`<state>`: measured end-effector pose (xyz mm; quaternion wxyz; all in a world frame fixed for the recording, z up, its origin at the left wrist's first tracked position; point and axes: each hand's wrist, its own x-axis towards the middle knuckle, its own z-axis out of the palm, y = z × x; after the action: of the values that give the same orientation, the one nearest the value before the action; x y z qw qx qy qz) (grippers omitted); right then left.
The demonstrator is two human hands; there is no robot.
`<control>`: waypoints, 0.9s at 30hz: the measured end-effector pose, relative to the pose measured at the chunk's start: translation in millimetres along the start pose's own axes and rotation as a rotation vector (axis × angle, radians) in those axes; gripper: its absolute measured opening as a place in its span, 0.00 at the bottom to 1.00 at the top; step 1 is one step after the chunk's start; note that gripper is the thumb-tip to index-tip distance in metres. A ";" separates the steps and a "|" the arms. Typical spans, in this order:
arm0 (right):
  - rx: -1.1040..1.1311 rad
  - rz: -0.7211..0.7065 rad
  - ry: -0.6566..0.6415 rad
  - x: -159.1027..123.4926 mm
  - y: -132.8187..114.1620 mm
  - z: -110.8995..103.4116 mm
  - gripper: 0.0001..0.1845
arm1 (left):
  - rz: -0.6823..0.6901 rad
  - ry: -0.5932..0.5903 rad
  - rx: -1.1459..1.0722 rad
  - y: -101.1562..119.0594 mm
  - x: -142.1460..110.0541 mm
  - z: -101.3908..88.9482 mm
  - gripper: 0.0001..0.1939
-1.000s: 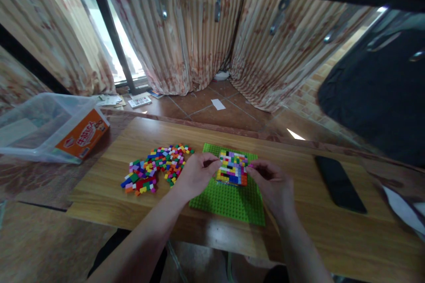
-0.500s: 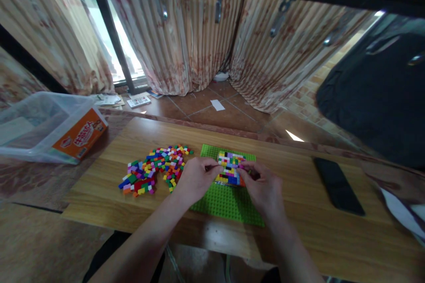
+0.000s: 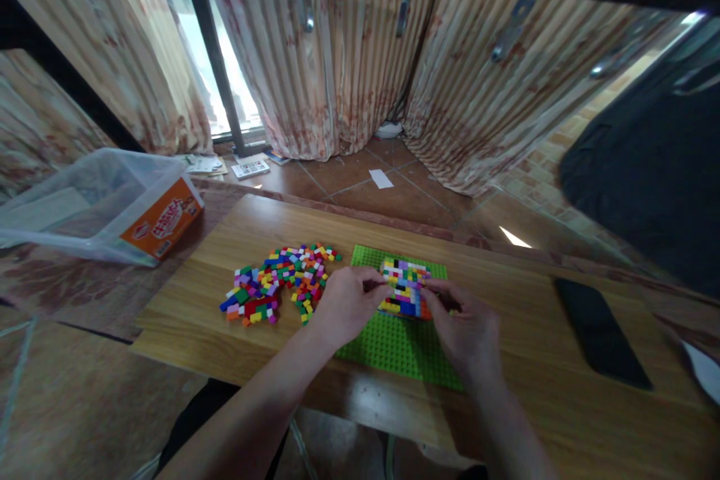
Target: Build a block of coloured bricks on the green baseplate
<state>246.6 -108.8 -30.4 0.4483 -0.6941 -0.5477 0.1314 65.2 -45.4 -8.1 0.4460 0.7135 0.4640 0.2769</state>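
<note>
A green studded baseplate (image 3: 388,349) lies on the table, carrying a block of colourful toy bricks (image 3: 406,301) in packed rows. My left hand (image 3: 349,306) reaches in from the left, thumb and forefinger pinched together at the block's left side. Whatever lies between those fingertips is too small to make out. On the other side, my right hand (image 3: 466,321) has its fingers curled closed at the block's right edge, and its fingertips hide what they hold, if anything. Loose toy bricks (image 3: 292,270) in many colours are spread left of the baseplate, near my left hand.
A clear plastic bin (image 3: 106,236) with an orange label stands at the left beyond the wooden table (image 3: 185,315). A black phone (image 3: 599,334) lies on the table's right part. Striped curtains (image 3: 337,60) hang behind, and a white paper (image 3: 381,178) is on the tiled floor.
The whole view has swung left, so everything appears shifted to the right. Both hands stay at the brick block; a magenta brick near my right fingertips no longer shows clearly.
</note>
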 end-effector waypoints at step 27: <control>0.804 0.551 0.081 12.3 3.3 22.7 0.17 | -0.043 0.011 0.019 1.6 0.3 2.0 0.08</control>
<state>237.9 -87.1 -41.9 0.6504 -0.5897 -0.2317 0.4190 67.6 -46.1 -7.6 0.4424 0.7061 0.4844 0.2665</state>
